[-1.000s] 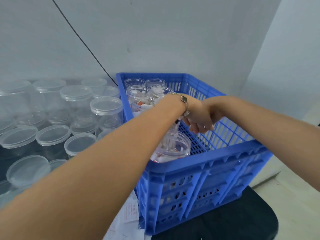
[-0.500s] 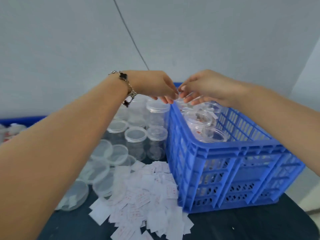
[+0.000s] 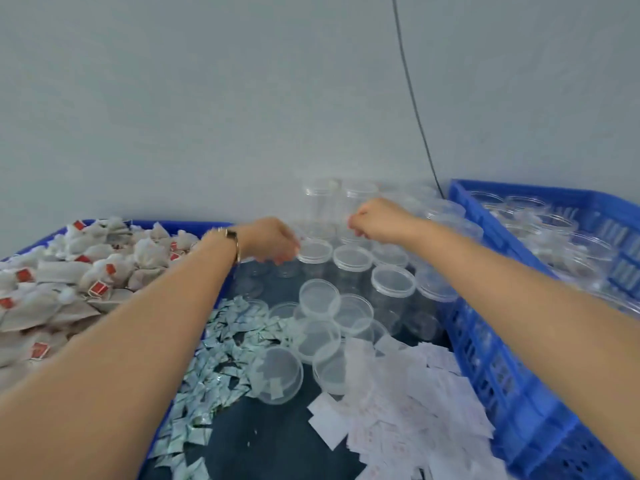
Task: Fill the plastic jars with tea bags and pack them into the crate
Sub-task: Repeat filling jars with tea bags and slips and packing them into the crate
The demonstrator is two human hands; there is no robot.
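At the left edge of the frame I see the tea bags (image 3: 62,289), a big heap of white pouches with red tags, lying in a blue tray (image 3: 207,224) of which only a thin piece of rim shows; the heap is cut off by the left border. My left forearm crosses over it and hides part of the heap.

My left hand (image 3: 273,242) is in the middle of the frame, fingers curved downward, fingertips at the rim of one lidded jar (image 3: 314,252). I cannot tell if the fingers really grip it, because the palm hides them.

Below the hands, in the lower middle, lie small pale green sachets (image 3: 221,344), some loose clear lids (image 3: 278,374) lying flat, and white paper slips (image 3: 408,386) on a dark table (image 3: 270,441).

The empty plastic jars (image 3: 391,289) stand upright in the centre, long axis vertical, lids up, close together against the grey wall. The back ones are so transparent that they are hard to make out.

My right hand (image 3: 377,220) is above the jars, fingers curled in; it is blurred and I cannot tell if it pinches something.

At the right, the blue crate (image 3: 491,358) holds filled jars (image 3: 554,237), upright also, but blurred. The crate is cut off by the right and bottom borders, and my right forearm covers part of it. A thin black cable (image 3: 412,98) runs down the wall.
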